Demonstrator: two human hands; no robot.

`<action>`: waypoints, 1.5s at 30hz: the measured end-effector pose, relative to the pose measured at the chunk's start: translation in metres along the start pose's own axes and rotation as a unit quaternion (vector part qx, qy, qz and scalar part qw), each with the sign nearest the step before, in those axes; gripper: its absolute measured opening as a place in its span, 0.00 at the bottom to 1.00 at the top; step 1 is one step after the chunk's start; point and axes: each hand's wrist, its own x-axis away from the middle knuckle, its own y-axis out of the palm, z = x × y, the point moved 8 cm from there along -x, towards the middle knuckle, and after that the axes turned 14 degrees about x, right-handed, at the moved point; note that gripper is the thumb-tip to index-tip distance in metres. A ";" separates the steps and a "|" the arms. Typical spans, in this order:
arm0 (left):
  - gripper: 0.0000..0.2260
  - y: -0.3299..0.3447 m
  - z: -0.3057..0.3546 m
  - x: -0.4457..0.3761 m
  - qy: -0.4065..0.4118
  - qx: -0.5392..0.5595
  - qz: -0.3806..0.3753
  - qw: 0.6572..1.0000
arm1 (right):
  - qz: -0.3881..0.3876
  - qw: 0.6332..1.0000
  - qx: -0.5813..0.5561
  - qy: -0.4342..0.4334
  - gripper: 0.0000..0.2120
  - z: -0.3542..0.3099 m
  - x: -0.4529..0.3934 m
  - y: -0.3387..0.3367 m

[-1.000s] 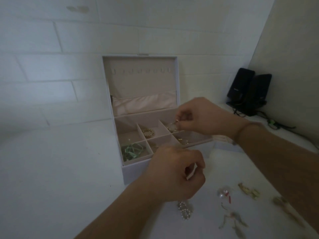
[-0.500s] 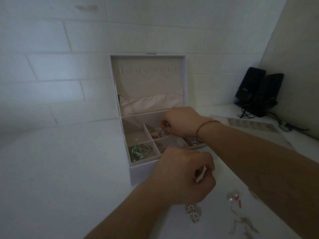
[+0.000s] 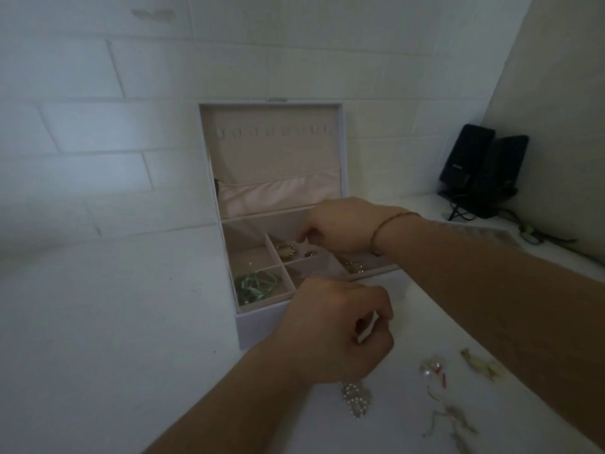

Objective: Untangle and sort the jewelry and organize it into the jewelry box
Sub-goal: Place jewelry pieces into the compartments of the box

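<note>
The lilac jewelry box stands open with its lid upright. My right hand reaches over its back middle compartment, fingertips pointing down and slightly apart, with nothing visible between them. Gold pieces lie just below those fingertips. A green necklace fills the front left compartment. More gold jewelry sits in the right compartment. My left hand is curled shut in front of the box. A pearl strand trails out from under it onto the table.
Loose pieces lie on the white table at the front right: a pearl and red piece, a pale gold charm and thin chains. Two black speakers with cables stand in the right corner. A brick wall is behind the box.
My right hand moved left from the right compartment to the back middle one, carrying a small gold piece. The piece now lies in that compartment. My left hand stayed put.
</note>
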 end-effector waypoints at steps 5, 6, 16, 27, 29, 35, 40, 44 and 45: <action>0.03 0.004 0.001 0.000 0.004 -0.014 -0.012 1.000 | 0.060 0.995 -0.072 0.041 0.13 0.025 0.058 -0.016; 0.03 0.006 0.002 0.000 0.007 -0.028 -0.017 0.999 | 0.075 0.993 -0.077 0.048 0.14 0.030 0.073 -0.017; 0.04 0.006 0.002 -0.003 0.018 -0.054 -0.008 0.998 | 0.185 0.969 -0.111 0.124 0.18 0.058 0.218 0.003; 0.09 0.053 0.021 -0.028 0.043 -0.190 -0.176 0.965 | 0.026 0.968 -0.208 0.135 0.19 0.090 0.269 0.042; 0.14 0.079 0.020 -0.034 0.002 -0.211 -0.239 0.948 | -0.007 0.969 -0.212 0.124 0.17 0.091 0.273 0.054; 0.19 0.134 0.014 -0.047 -0.108 -0.167 -0.350 0.915 | 0.073 0.961 -0.187 0.189 0.12 0.114 0.278 0.055; 0.15 0.158 0.016 -0.048 -0.125 -0.140 -0.388 0.902 | 0.113 0.956 -0.157 0.218 0.10 0.120 0.276 0.055; 0.08 0.159 0.014 -0.050 -0.116 -0.136 -0.377 0.909 | 0.130 0.956 -0.154 0.212 0.10 0.119 0.277 0.050; 0.07 0.158 0.014 -0.050 -0.116 -0.137 -0.373 0.910 | 0.130 0.955 -0.163 0.211 0.10 0.121 0.279 0.050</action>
